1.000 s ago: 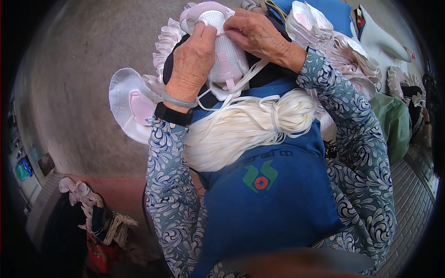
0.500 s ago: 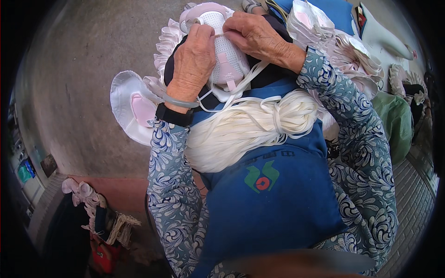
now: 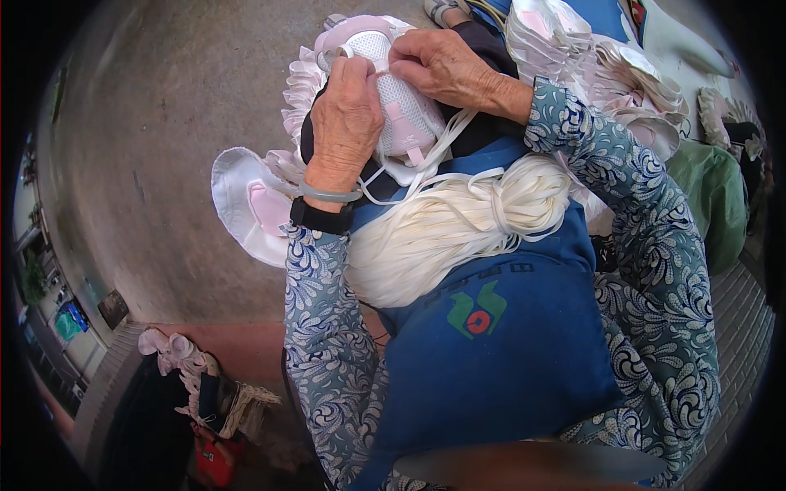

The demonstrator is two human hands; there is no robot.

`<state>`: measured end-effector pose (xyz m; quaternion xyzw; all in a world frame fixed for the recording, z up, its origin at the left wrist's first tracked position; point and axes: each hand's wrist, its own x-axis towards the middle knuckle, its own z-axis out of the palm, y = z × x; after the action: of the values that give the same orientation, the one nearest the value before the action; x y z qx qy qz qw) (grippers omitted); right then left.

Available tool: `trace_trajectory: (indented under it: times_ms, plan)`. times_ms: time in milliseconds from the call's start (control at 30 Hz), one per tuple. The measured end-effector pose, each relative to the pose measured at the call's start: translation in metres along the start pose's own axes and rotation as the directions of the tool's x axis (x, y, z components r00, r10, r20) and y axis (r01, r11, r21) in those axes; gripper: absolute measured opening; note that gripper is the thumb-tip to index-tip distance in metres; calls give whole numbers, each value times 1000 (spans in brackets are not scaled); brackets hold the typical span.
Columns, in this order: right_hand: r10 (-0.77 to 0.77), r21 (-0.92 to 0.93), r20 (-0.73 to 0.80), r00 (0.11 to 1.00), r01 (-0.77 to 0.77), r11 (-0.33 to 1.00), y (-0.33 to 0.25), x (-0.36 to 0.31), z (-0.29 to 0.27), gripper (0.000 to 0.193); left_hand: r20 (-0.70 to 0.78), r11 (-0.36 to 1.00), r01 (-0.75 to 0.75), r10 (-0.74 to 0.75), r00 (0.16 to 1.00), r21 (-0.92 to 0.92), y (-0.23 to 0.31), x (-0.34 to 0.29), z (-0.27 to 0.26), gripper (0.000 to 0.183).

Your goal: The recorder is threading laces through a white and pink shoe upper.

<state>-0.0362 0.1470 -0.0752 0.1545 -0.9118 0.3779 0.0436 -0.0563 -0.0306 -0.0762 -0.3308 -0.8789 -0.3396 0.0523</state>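
Nearest me, one bundle of white laces (image 3: 454, 233) lies across the top edge of one blue apron (image 3: 508, 368). Beyond that edge, on the lap, sits one pink-and-white shoe (image 3: 405, 131), its middle partly covered. My left hand (image 3: 348, 119) and right hand (image 3: 450, 72) both pinch a thin strip (image 3: 382, 74) over it; curled fingers hide the exact grip. Farther right, overlap defeats my count of the shoe pieces (image 3: 626, 78) near one green bag (image 3: 712, 200).
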Motion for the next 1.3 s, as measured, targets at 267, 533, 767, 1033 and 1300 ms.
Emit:
trace_trajectory:
  times_ms: [267, 533, 767, 1033, 1300]
  plan:
    - [212, 143, 212, 954, -245, 959, -9, 1, 1, 21, 18, 1000, 11, -11, 1000, 8, 3, 2, 0, 6]
    - [155, 86, 33, 987, -157, 984, -7, -5, -11, 20, 25, 997, 77, -77, 997, 9, 4, 1, -1, 8]
    - [85, 49, 6, 996, -85, 995, -5, -5, -6, 18, 32, 1000, 19, -19, 999, -12, 4, -1, -4, 9]
    - [62, 40, 0, 998, -62, 997, -4, -6, -6, 18, 25, 999, 50, -50, 998, 5, 3, 1, -1, 9]
    - [56, 52, -13, 998, -55, 997, -4, -5, -4, 22, 4, 1000, 23, -23, 1000, 0, 2, -1, -1, 9]
